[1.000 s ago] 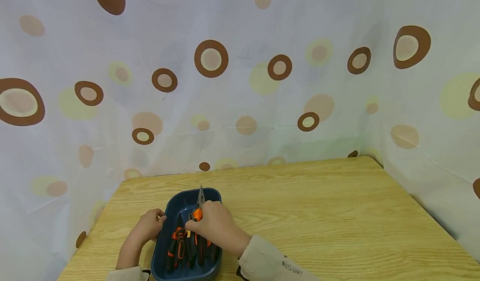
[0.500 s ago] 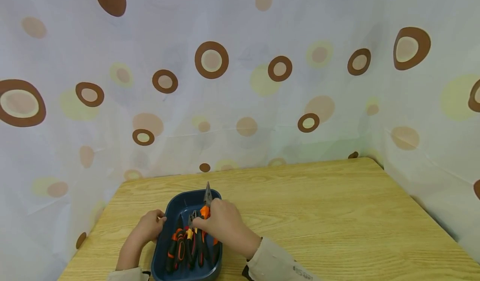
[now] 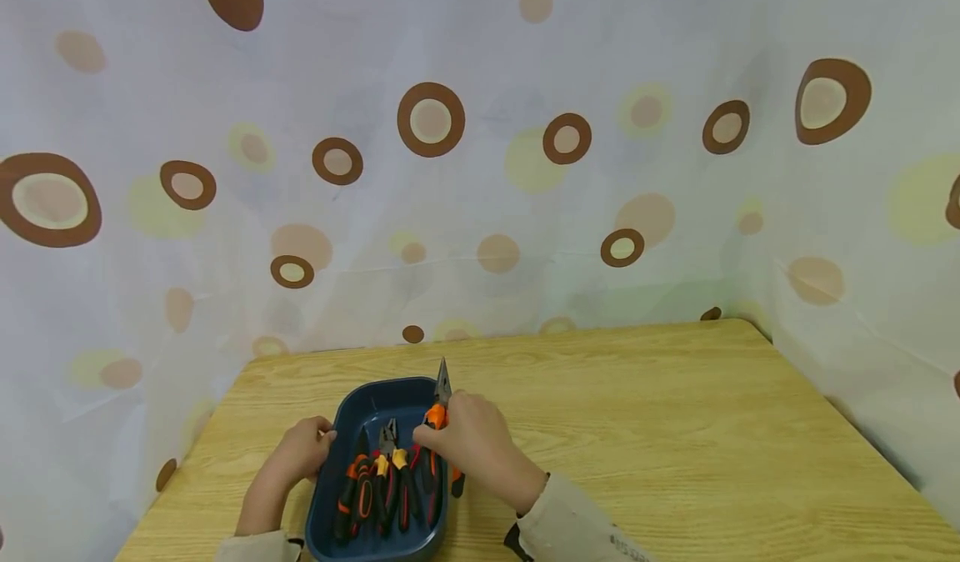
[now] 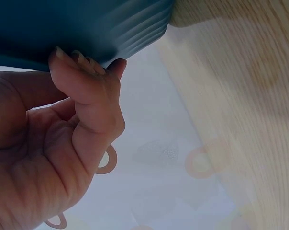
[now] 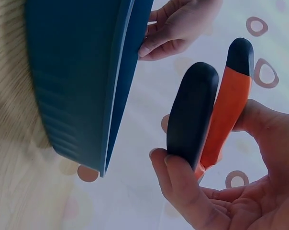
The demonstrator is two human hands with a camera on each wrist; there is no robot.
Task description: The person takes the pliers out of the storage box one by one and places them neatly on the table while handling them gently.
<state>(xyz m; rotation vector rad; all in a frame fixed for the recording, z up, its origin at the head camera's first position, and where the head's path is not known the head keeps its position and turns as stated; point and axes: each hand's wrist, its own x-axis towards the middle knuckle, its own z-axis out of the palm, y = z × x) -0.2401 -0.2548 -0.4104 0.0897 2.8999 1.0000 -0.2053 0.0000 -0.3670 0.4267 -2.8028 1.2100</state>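
Observation:
My right hand (image 3: 480, 447) grips needle-nose pliers (image 3: 436, 417) over the right rim of a dark blue plastic bin (image 3: 411, 403). Their pointed tip aims up and away from me. In the right wrist view, the orange-and-black handles (image 5: 229, 108) sit between thumb and fingers, slightly spread. My left hand (image 3: 298, 452) pinches the bin's left rim; its curled fingers (image 4: 82, 88) are at the wall in the left wrist view. Inside the bin lie combination pliers (image 3: 388, 439) with yellow-and-black handles and several other black-and-orange hand tools (image 3: 352, 495), partly overlapping.
The bin stands on a light wood-grain table (image 3: 615, 429), toward its left side. Wood surface extends to the right of the bin. A white curtain (image 3: 480, 187) with brown and beige circles hangs behind the table and along both sides.
My right hand has moved rightward with the needle-nose pliers, from over the bin's middle to its right rim, uncovering the combination pliers. My left hand stays at the left rim.

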